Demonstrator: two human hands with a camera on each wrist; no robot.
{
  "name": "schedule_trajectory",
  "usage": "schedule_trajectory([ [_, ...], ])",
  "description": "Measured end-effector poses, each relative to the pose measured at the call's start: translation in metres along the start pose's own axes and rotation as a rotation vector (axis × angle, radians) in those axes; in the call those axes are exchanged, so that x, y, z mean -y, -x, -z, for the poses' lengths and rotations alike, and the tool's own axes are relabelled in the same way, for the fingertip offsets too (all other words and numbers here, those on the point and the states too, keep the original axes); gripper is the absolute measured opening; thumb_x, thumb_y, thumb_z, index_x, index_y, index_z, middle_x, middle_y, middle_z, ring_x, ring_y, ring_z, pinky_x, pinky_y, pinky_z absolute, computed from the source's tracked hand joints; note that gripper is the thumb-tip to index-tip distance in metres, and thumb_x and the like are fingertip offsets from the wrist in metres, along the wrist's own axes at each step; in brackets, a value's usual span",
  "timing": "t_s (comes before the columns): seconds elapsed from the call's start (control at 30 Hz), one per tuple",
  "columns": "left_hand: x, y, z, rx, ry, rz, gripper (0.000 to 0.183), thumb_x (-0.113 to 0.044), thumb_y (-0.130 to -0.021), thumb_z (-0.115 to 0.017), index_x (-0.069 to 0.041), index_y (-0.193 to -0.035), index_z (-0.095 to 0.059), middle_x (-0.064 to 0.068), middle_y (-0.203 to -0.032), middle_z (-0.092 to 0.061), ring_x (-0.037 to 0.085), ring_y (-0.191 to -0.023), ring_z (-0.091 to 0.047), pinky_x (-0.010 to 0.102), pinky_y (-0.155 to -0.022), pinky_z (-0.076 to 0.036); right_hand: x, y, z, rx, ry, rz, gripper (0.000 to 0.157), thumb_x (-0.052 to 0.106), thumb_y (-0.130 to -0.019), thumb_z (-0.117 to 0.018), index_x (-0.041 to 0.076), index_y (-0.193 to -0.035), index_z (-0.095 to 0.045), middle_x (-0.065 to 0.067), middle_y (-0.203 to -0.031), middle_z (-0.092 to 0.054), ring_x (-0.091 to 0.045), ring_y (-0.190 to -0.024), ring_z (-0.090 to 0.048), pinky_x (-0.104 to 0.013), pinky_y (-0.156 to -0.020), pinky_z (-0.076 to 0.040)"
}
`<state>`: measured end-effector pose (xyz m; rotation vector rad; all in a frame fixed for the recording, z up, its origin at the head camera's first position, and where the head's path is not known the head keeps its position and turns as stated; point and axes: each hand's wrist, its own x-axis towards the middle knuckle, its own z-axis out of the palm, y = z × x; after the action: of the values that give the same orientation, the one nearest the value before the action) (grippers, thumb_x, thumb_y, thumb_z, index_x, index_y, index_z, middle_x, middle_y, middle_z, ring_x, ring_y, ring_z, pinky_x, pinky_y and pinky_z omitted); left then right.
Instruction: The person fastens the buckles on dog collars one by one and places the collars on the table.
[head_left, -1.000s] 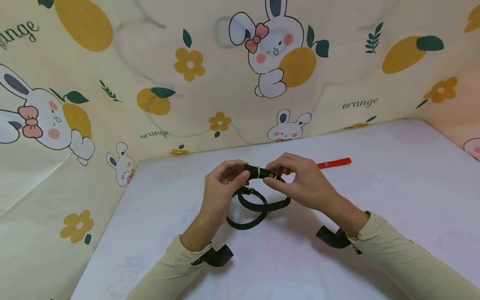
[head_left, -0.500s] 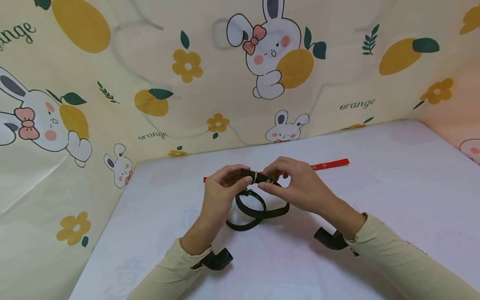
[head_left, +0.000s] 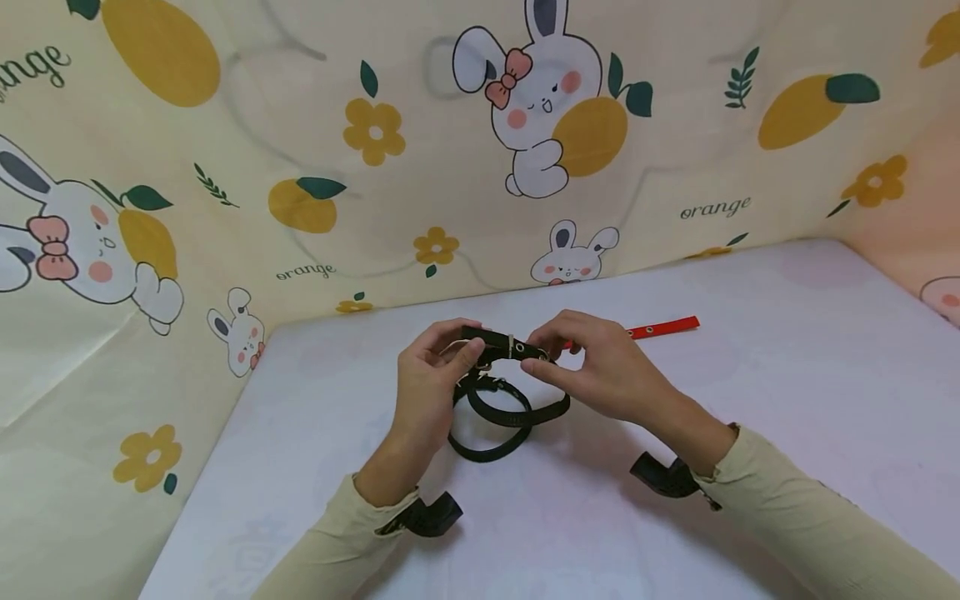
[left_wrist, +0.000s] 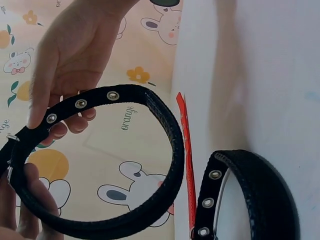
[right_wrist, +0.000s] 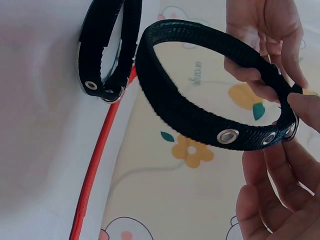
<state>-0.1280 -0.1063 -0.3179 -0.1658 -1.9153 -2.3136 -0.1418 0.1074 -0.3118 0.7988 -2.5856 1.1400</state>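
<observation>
A black collar (head_left: pixel 495 339) with metal eyelets is closed into a ring and raised over the table. My left hand (head_left: pixel 426 387) pinches its strap end between thumb and fingers. Beside the metal keeper, my right hand (head_left: pixel 600 360) pinches the same collar near an eyelet. The left wrist view shows the collar's ring (left_wrist: pixel 176 155) side-on, with several eyelets along the upper band. A second black collar (head_left: pixel 483 456), also looped, lies on the table beneath. Fingers partly cover the held collar's buckle end in the right wrist view.
Behind the hands a red strap (head_left: pixel 667 327) with eyelets lies across the table (head_left: pixel 750 400), partly hidden by the hands. A printed cloth wall (head_left: pixel 465 192) with rabbits and oranges rises at the table's back and left edges.
My left hand has shifted slightly left, drawing the collar's strap end further through the keeper; an eyelet now shows right of it. The right hand has hardly moved. The red strap's left end became hidden.
</observation>
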Motion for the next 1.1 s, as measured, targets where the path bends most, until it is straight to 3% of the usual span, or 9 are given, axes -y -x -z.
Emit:
schedule_trajectory([
  [0.27, -0.0002, 0.0005, 0.0007, 0.010, 0.043, -0.005, 0.022, 0.004, -0.093, -0.063, -0.005, -0.113, -0.065, 0.000, -0.102, -0.067, 0.010, -0.086, -0.072, 0.027, -0.085, -0.058, 0.0000, -0.0004, 0.0007, 0.010, 0.002, -0.006, 0.020, 0.031, -0.085, -0.079, 0.025, -0.102, -0.072, 0.012, -0.092, -0.066, -0.008, -0.086, -0.060, -0.036, -0.082, -0.049],
  [0.67, 0.0061, 0.0011, 0.0015, 0.112, -0.090, 0.053, 0.026, -0.004, -0.089, -0.073, -0.004, -0.114, -0.066, 0.000, -0.104, -0.067, 0.014, -0.090, -0.063, 0.025, -0.080, -0.056, -0.0016, 0.0004, 0.0002, -0.006, -0.009, 0.059, 0.020, 0.029, -0.084, -0.080, 0.024, -0.102, -0.073, 0.012, -0.091, -0.065, -0.007, -0.085, -0.058, -0.030, -0.077, -0.049],
  [1.1, 0.0061, 0.0020, -0.0013, 0.087, -0.101, 0.059, 0.025, -0.001, -0.087, -0.073, 0.000, -0.111, -0.067, 0.000, -0.097, -0.070, 0.014, -0.086, -0.064, 0.027, -0.080, -0.057, 0.0003, 0.0006, -0.0032, 0.026, -0.015, 0.040, 0.026, 0.033, -0.085, -0.080, 0.025, -0.109, -0.073, 0.013, -0.094, -0.066, -0.004, -0.086, -0.057, -0.030, -0.079, -0.049],
])
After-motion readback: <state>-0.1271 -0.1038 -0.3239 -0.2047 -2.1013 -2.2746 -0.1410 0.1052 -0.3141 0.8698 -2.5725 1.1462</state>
